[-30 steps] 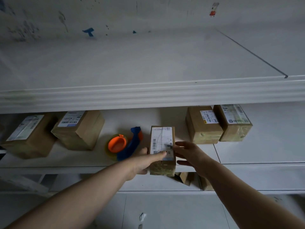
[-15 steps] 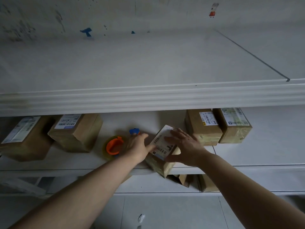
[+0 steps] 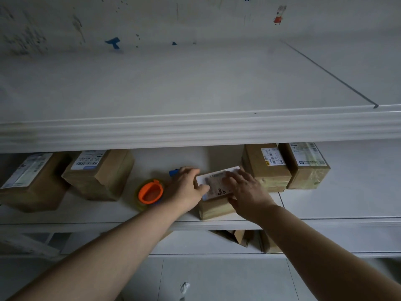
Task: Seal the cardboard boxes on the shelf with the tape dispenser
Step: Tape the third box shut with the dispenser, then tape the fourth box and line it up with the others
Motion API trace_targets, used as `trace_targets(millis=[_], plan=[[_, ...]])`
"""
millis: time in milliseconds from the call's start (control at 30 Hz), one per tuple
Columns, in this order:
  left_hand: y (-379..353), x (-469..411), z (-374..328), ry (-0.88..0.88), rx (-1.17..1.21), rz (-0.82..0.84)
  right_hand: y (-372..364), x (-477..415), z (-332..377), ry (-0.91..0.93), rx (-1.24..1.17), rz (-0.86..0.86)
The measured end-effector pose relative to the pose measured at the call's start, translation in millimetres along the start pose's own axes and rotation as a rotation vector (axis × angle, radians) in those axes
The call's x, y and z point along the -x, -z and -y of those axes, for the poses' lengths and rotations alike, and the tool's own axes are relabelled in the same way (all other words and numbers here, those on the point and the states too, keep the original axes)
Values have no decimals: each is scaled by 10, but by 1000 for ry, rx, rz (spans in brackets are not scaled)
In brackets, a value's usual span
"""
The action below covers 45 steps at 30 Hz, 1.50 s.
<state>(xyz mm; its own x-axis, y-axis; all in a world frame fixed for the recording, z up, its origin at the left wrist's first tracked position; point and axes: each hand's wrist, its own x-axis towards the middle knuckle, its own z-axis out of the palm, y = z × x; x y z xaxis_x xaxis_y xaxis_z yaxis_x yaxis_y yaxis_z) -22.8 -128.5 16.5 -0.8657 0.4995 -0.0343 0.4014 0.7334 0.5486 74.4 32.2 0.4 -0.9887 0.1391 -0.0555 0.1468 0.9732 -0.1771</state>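
A small cardboard box (image 3: 214,208) with a white shipping label lies crosswise on the middle shelf (image 3: 91,221), near its front edge. My left hand (image 3: 184,189) grips the box's left end, thumb on the label. My right hand (image 3: 249,192) holds the right end, with spread fingers on top and the thumb against the front face. The tape dispenser (image 3: 150,193), with an orange core and a blue handle, lies on the shelf just left of my left hand, untouched. Part of its handle is hidden behind that hand.
Two labelled boxes (image 3: 98,174) (image 3: 30,183) stand at the left of the shelf and two more (image 3: 267,170) (image 3: 308,168) just right of the held box. The upper shelf's thick front lip (image 3: 195,129) overhangs them. More cardboard (image 3: 239,237) sits on the shelf below.
Both hands have turned the box from lengthwise to crosswise on the shelf. My right hand moved from its side onto its top, and my left hand shifted to its left end.
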Motion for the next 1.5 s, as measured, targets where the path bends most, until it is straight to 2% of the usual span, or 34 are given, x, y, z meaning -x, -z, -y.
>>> trace_targets(millis=[133,200,300,367,433,567,733,833,900,1033,1067,1167,1233,1333,1433,1500], plan=[[-63,-8,21,27,-7,93,71,-98,15,-166,58,-99],[-49,-35,54,0,-21,142,116,-167,-4,-131,101,-78],[-9,-79,145,-52,-190,225,113,-160,-59,-30,134,19],[14,-117,181,-39,-318,246,36,-121,-84,8,66,40],[18,-172,194,33,-322,290,-35,-110,-74,-11,-33,19],[45,-245,166,98,-218,339,-46,-201,-6,-160,72,-35],[100,-229,260,102,-237,267,-62,-433,-77,-308,131,-84],[135,-142,376,177,-257,277,-39,-527,-63,-386,179,-5],[162,-83,450,182,-264,262,-64,-572,55,-338,219,8],[277,8,586,157,-226,176,-180,-623,410,54,104,-229],[333,34,614,159,-216,165,-206,-627,501,106,33,-202],[515,118,756,198,-183,155,-301,-623,770,117,-112,17],[632,173,899,212,-137,121,-369,-631,949,133,-158,91],[815,262,1133,223,-59,71,-527,-697,1302,172,-115,118],[963,334,1358,217,-5,117,-729,-821,1618,54,-227,128],[1024,360,1501,199,-13,158,-792,-909,1749,16,-159,163]])
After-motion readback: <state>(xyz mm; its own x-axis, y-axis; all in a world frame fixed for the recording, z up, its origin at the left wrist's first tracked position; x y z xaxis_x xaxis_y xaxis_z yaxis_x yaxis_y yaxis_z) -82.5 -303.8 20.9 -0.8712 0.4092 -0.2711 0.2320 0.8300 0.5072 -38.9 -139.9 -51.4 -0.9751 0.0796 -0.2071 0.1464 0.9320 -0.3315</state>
